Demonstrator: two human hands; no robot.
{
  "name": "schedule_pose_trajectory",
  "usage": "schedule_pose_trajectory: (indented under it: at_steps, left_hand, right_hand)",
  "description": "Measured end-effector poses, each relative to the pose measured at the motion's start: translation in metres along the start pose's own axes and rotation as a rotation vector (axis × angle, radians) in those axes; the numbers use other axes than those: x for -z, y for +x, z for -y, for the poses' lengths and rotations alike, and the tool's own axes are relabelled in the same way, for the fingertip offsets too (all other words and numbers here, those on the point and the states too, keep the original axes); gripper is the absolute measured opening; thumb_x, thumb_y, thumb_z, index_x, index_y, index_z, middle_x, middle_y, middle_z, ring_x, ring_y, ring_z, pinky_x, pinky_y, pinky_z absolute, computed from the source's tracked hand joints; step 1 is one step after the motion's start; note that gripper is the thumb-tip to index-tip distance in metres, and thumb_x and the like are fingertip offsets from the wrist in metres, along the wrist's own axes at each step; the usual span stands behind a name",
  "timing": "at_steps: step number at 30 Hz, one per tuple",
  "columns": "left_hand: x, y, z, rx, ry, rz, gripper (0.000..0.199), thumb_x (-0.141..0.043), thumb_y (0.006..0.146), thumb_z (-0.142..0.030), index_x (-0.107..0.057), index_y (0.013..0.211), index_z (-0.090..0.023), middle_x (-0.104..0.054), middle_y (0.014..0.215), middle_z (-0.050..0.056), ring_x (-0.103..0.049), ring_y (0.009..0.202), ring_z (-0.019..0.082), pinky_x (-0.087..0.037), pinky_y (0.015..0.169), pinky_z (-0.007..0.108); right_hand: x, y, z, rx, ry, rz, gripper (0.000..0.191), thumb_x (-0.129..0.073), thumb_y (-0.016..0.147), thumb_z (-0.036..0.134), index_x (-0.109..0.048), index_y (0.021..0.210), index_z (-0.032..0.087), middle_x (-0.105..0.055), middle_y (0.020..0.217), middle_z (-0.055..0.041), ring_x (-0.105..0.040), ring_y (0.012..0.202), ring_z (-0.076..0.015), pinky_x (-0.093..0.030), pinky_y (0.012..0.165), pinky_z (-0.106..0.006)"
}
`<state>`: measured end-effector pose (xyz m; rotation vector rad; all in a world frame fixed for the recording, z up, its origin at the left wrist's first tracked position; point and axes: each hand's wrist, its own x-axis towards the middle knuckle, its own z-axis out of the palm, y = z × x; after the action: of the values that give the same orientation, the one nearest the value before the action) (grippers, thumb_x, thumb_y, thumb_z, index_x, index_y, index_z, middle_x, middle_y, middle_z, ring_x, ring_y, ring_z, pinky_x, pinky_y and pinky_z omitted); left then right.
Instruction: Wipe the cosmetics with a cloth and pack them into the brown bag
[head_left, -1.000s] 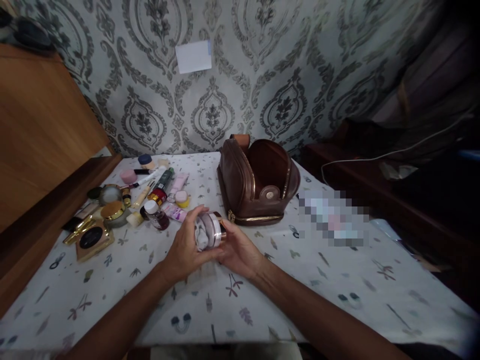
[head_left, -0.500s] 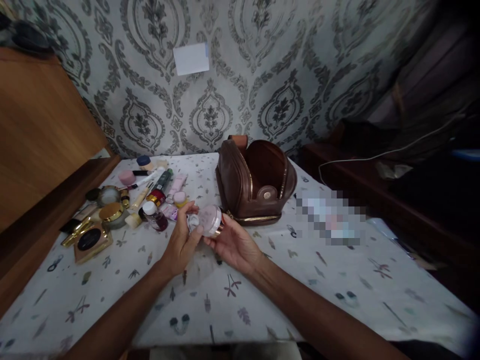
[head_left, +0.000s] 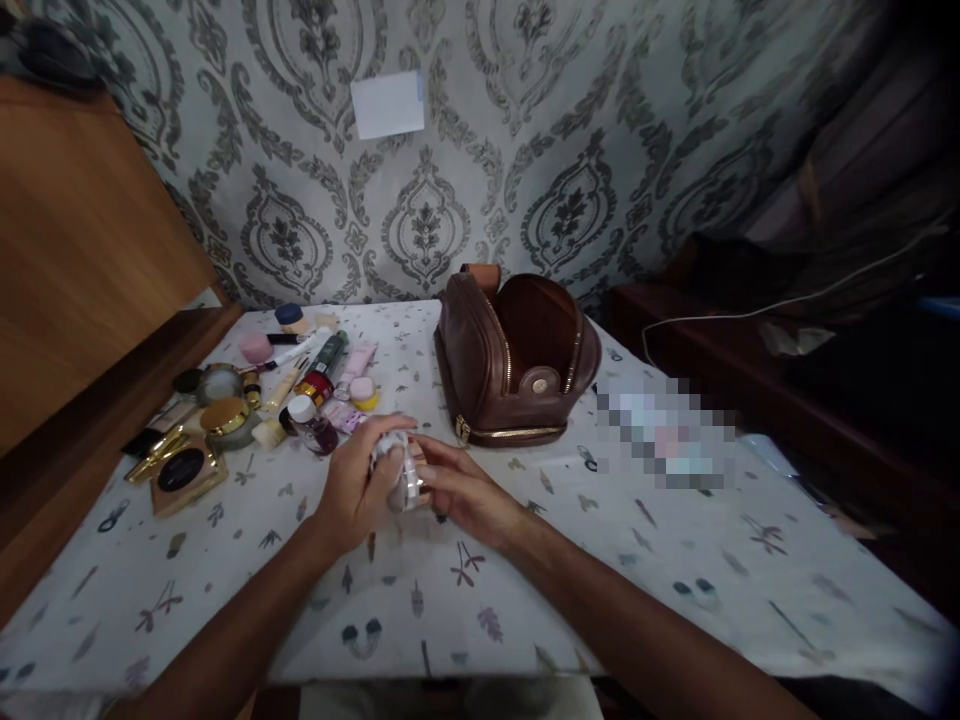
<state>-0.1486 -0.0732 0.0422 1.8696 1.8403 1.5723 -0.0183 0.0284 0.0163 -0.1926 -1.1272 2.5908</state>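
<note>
Between both hands, above the near middle of the table, is a small round cosmetic jar (head_left: 413, 482) with a clear rim and a copper-coloured band. My right hand (head_left: 474, 497) grips it from the right, fingers around the banded end. On the other side, my left hand (head_left: 351, 487) presses a crumpled white wipe (head_left: 384, 452) onto the jar's face with its thumb. That wipe covers much of the face. Beyond my right hand stands a brown leather cosmetic bag (head_left: 480, 350), its zipped top gaping wide.
Several cosmetics lie at the left, among them a dark red bottle with a white cap (head_left: 311, 425), a gold-lidded jar (head_left: 225, 420) and a compact (head_left: 187, 475). A blurred-out item (head_left: 664, 430) lies right of the bag. Patterned white cloth (head_left: 420, 640) covers the table.
The jar has turned so its face points more to the left, against the wipe. My left hand has closed further over it, and my right hand has shifted slightly down.
</note>
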Motion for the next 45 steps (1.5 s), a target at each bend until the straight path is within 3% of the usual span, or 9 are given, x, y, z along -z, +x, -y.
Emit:
schedule_pose_trajectory:
  at_steps: [5,9,13,17,26,30,35,39,45]
  left_hand:
    - [0.0,0.01,0.001,0.298,-0.279,-0.062,0.038,-0.041,0.099,-0.051,-0.063,0.114,-0.023,-0.072,0.105,0.006,-0.065,0.095,0.022,-0.052,0.083,0.034]
    - [-0.004,0.011,0.009,0.417,-0.289,-0.139,0.049,-0.042,0.095,-0.061,-0.063,0.116,-0.022,-0.07,0.112,0.006,-0.062,0.108,0.024,-0.047,0.099,0.038]
    - [-0.009,0.007,0.02,0.493,-0.321,-0.18,0.053,-0.042,0.094,-0.064,-0.06,0.122,-0.023,-0.063,0.129,0.007,-0.051,0.13,0.025,-0.033,0.116,0.042]
    - [-0.012,0.007,0.025,0.467,-0.342,-0.196,0.05,-0.043,0.095,-0.061,-0.058,0.125,-0.022,-0.061,0.13,0.008,-0.048,0.134,0.024,-0.028,0.118,0.043]
    - [-0.011,0.004,0.004,0.337,-0.173,-0.108,0.03,-0.046,0.098,-0.044,-0.047,0.118,-0.022,-0.061,0.112,0.006,-0.058,0.106,0.021,-0.045,0.096,0.035]
    - [-0.013,-0.001,0.003,0.28,-0.204,-0.031,0.035,-0.053,0.095,-0.038,-0.042,0.124,-0.022,-0.054,0.134,0.013,-0.052,0.126,0.026,-0.04,0.107,0.042]
    - [-0.011,-0.002,0.009,0.157,-0.173,0.042,0.032,-0.056,0.093,-0.034,-0.043,0.12,-0.022,-0.044,0.149,0.018,-0.037,0.143,0.031,-0.034,0.113,0.048]
    - [-0.01,-0.002,0.008,0.109,-0.206,0.014,0.032,-0.051,0.096,-0.035,-0.044,0.123,-0.021,-0.048,0.147,0.017,-0.042,0.14,0.031,-0.037,0.11,0.049]
    - [-0.011,0.003,0.005,0.247,-0.266,-0.117,0.03,-0.047,0.098,-0.04,-0.05,0.12,-0.02,-0.063,0.124,0.01,-0.059,0.116,0.024,-0.047,0.097,0.037]
  right_hand:
    - [0.004,0.002,0.0,-0.04,0.13,0.035,0.045,-0.083,0.074,0.039,-0.068,0.112,0.022,-0.074,0.1,-0.0037,-0.069,0.081,-0.0167,-0.057,0.075,-0.031]
    - [0.01,0.005,-0.002,-0.043,0.234,-0.006,0.043,-0.085,0.071,0.043,-0.069,0.104,0.021,-0.074,0.102,-0.0033,-0.07,0.088,-0.0178,-0.057,0.081,-0.032]
    - [0.015,0.007,-0.004,0.011,0.276,-0.084,0.042,-0.083,0.075,0.039,-0.067,0.109,0.019,-0.073,0.107,-0.0048,-0.069,0.096,-0.0175,-0.055,0.088,-0.031]
    - [0.017,0.009,-0.004,0.083,0.297,-0.167,0.034,-0.084,0.073,0.026,-0.069,0.102,0.017,-0.073,0.103,-0.004,-0.068,0.097,-0.0158,-0.056,0.091,-0.027]
    - [0.024,0.015,-0.003,0.142,0.382,-0.274,0.016,-0.078,0.077,0.014,-0.069,0.088,0.02,-0.074,0.099,-0.001,-0.067,0.095,-0.0138,-0.058,0.081,-0.023]
    - [0.021,0.015,0.001,0.137,0.37,-0.255,0.016,-0.077,0.081,0.019,-0.069,0.095,0.02,-0.074,0.105,-0.0025,-0.067,0.102,-0.0146,-0.056,0.093,-0.026]
    - [0.016,0.013,0.007,0.049,0.407,-0.234,0.02,-0.069,0.089,0.026,-0.067,0.107,0.018,-0.075,0.104,-0.0051,-0.069,0.092,-0.0156,-0.059,0.08,-0.026]
    - [0.014,0.01,0.009,-0.027,0.419,-0.188,0.025,-0.059,0.095,0.034,-0.064,0.115,0.02,-0.075,0.104,-0.0035,-0.07,0.085,-0.017,-0.059,0.074,-0.031]
    - [0.013,0.01,0.007,-0.066,0.355,-0.136,0.029,-0.056,0.096,0.042,-0.065,0.112,0.02,-0.076,0.095,-0.0037,-0.067,0.072,-0.0154,-0.053,0.058,-0.025]
